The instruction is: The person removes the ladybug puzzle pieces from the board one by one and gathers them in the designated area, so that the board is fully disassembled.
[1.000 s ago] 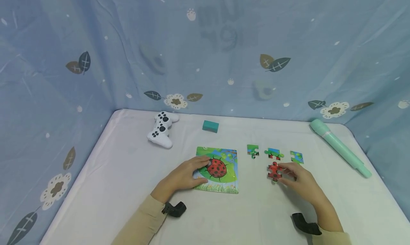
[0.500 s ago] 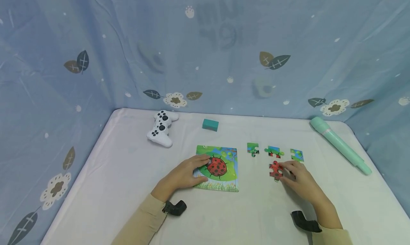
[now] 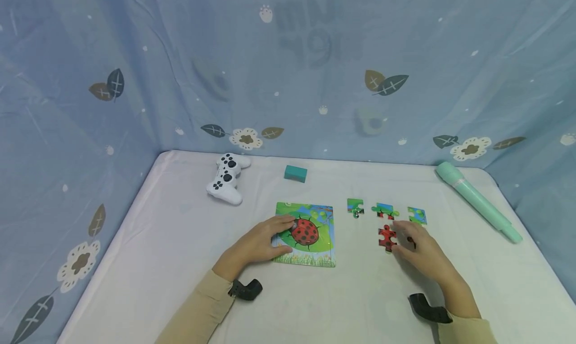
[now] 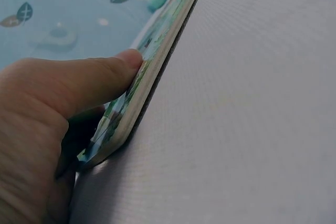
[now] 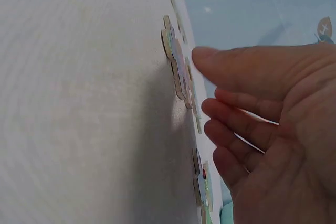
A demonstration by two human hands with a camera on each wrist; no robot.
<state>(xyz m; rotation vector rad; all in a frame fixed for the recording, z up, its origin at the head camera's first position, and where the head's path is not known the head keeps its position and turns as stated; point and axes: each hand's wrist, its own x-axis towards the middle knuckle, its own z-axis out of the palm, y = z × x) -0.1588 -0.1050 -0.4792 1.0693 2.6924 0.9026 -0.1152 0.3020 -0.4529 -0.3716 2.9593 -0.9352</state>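
Note:
My left hand (image 3: 260, 240) rests on the left side of a square ladybug jigsaw puzzle (image 3: 326, 241). Its fingers lie over the picture, and in the left wrist view the thumb (image 4: 113, 72) touches the edge of the board. A red jigsaw piece (image 3: 387, 238) with black dots lies on the table to the right of the puzzle. Right beside it is my right hand (image 3: 422, 250), its fingers loosely bent and apart from the thumb, holding nothing. Under that hand another dark red piece (image 3: 411, 241) shows only in part.
Behind the red piece lie a green corner piece (image 3: 355, 205), a green, red and blue piece (image 3: 384, 210) and a blue-green piece (image 3: 417, 215). A white game controller (image 3: 227, 179), a teal block (image 3: 295, 173) and a mint green toy microphone (image 3: 479, 202) stand farther back on the table.
My right hand has shifted the red piece slightly to the right and let go of it, its fingers now spread off the piece. My left hand stays on the puzzle.

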